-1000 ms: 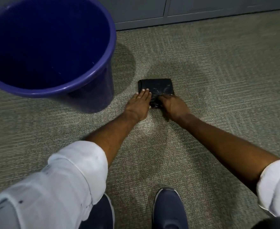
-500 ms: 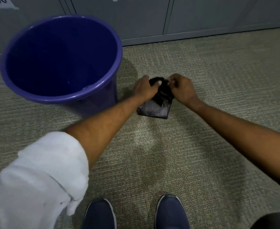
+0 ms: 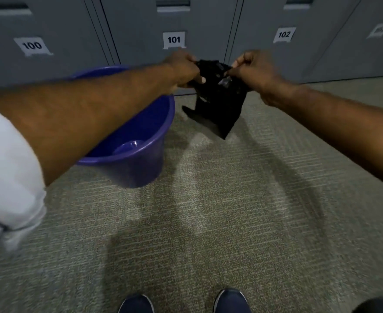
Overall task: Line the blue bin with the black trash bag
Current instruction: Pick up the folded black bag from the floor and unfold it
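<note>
The black trash bag (image 3: 220, 102) hangs in the air, partly unfolded, its lower corner dangling above the carpet. My left hand (image 3: 182, 70) grips its top left edge and my right hand (image 3: 251, 72) grips its top right edge. The blue bin (image 3: 138, 150) stands upright on the carpet, below and to the left of the bag. My left forearm hides much of the bin's opening. The bag is to the right of the bin, not over it.
Grey lockers (image 3: 174, 21) numbered 100, 101 and 102 line the wall right behind the bin. Grey-green carpet (image 3: 231, 211) covers the floor. My two dark blue shoes (image 3: 136, 303) show at the bottom edge.
Both hands have lifted the folded bag off the carpet and raised it to locker height, and it has begun to unfold. My view has tilted up as I stand.
</note>
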`<act>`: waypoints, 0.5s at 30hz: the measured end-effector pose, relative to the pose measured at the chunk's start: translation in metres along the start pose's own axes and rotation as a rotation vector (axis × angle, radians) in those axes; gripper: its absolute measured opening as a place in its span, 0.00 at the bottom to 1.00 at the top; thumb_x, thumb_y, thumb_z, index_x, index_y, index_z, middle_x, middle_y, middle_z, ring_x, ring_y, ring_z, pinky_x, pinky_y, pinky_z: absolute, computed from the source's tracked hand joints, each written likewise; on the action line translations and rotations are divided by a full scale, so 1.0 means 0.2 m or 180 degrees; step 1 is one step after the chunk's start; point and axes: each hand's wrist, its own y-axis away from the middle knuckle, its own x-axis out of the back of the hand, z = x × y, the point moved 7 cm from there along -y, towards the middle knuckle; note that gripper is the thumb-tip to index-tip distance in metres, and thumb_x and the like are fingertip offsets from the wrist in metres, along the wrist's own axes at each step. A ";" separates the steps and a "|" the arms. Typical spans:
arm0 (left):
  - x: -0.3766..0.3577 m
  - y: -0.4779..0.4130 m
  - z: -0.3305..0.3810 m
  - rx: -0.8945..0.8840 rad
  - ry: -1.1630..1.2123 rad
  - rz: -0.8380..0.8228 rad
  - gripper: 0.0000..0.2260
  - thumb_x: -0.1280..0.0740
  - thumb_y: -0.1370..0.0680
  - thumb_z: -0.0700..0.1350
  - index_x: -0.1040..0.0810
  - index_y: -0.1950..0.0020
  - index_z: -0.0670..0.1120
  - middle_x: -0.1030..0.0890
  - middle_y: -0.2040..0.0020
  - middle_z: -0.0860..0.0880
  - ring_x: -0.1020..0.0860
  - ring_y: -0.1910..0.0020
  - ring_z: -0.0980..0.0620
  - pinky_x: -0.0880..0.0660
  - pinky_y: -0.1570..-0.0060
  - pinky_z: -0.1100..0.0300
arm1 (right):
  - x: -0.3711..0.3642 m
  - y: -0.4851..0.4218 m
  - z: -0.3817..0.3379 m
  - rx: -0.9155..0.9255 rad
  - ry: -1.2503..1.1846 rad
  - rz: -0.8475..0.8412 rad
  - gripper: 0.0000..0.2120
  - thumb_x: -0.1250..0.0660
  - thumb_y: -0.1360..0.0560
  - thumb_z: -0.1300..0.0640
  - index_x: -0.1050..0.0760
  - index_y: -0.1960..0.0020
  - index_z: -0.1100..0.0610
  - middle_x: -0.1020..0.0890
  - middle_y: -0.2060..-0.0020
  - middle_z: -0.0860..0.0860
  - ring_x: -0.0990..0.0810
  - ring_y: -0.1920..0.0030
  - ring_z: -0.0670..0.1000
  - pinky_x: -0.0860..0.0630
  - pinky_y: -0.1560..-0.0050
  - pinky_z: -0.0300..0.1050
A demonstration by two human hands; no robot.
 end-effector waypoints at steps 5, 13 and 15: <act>0.20 0.01 0.03 -0.0285 -0.0186 0.0225 0.23 0.20 0.30 0.38 0.19 0.36 0.41 0.17 0.42 0.46 0.19 0.41 0.50 0.21 0.38 0.59 | 0.02 -0.11 -0.30 0.0039 0.0505 -0.0393 0.11 0.24 0.28 0.57 0.24 0.65 0.50 0.20 0.67 0.48 0.20 0.67 0.43 0.22 0.69 0.38; 0.20 0.07 0.06 -0.0715 -0.0294 -0.0162 0.23 0.21 0.30 0.58 0.14 0.42 0.44 0.14 0.42 0.42 0.16 0.45 0.47 0.20 0.42 0.52 | 0.05 -0.12 -0.24 -0.1007 0.1568 -0.1340 0.17 0.26 0.26 0.61 0.20 0.38 0.59 0.17 0.47 0.55 0.20 0.48 0.52 0.23 0.49 0.45; 0.20 0.10 0.10 -0.0795 -0.0352 -0.0238 0.21 0.24 0.27 0.59 0.13 0.44 0.44 0.13 0.43 0.43 0.19 0.48 0.48 0.22 0.52 0.58 | 0.07 -0.13 -0.20 -0.0736 0.2471 -0.0969 0.17 0.29 0.24 0.63 0.21 0.35 0.63 0.18 0.45 0.59 0.20 0.46 0.58 0.22 0.44 0.51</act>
